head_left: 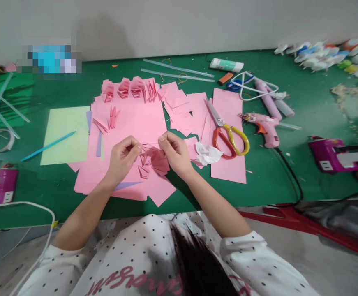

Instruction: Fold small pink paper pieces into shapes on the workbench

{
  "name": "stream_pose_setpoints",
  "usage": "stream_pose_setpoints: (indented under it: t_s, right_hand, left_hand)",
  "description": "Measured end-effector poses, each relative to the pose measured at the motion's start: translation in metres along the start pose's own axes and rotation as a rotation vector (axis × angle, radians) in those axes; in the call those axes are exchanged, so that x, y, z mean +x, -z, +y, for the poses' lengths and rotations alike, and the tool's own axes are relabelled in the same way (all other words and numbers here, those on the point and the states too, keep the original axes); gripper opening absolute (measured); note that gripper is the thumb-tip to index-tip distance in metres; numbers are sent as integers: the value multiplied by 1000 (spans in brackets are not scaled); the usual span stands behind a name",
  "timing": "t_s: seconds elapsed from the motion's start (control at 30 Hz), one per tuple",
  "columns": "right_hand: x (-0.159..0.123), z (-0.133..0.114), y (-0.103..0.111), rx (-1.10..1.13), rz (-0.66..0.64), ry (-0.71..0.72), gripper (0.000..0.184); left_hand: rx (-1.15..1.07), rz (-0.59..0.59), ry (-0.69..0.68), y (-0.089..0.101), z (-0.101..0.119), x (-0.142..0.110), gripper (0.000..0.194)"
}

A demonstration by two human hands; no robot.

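My left hand and my right hand are raised over the pink paper stack, a short gap between them. The fingertips of both are pinched on a thin pink paper strip that spans the gap, seen nearly edge-on. Just below it lie folded pink paper pieces, partly covered by my right hand. More pleated pink pieces stand in a row along the stack's far edge, with a few others nearer my left hand. A crumpled white tissue lies right of my right hand.
Scissors with red and yellow handles lie open at the right, beside a pink glue gun with a black cord. Clear glue sticks lie at the back. Left are a blue pencil, green paper and a tape roll.
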State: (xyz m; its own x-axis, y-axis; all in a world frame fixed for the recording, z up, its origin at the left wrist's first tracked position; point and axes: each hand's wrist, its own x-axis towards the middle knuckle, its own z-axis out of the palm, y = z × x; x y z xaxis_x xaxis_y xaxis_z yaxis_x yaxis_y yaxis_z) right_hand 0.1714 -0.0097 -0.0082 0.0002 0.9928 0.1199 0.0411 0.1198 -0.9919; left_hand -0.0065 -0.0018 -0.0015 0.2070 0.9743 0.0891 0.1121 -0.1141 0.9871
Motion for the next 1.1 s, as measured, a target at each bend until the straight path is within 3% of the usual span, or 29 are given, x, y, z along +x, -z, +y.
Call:
stream_pose_setpoints:
  t_s: [0.1, 0.2, 0.33, 0.43, 0.73, 1.1]
  right_hand:
    - [1, 2, 2, -54, 52, 16, 38]
    - [3, 7, 3, -242, 127, 33, 26]
    - [4, 16, 2, -542, 163, 69, 20]
    - [2, 20, 0, -703, 161, 71, 12]
    - [3, 32, 2, -733, 133, 88, 15]
    - [6, 36, 2, -675, 147, 155, 7]
  left_hand:
    - [39, 95, -4, 5, -2, 4, 29]
    - [288, 163, -80, 8, -5, 8, 24]
    - [727, 96, -180, 10, -11, 12, 25]
    - [900, 20, -141, 8, -16, 11, 34]
    - [906, 19, -123, 4, -14, 9, 33]
    - [827, 87, -194, 5, -19, 7, 26]
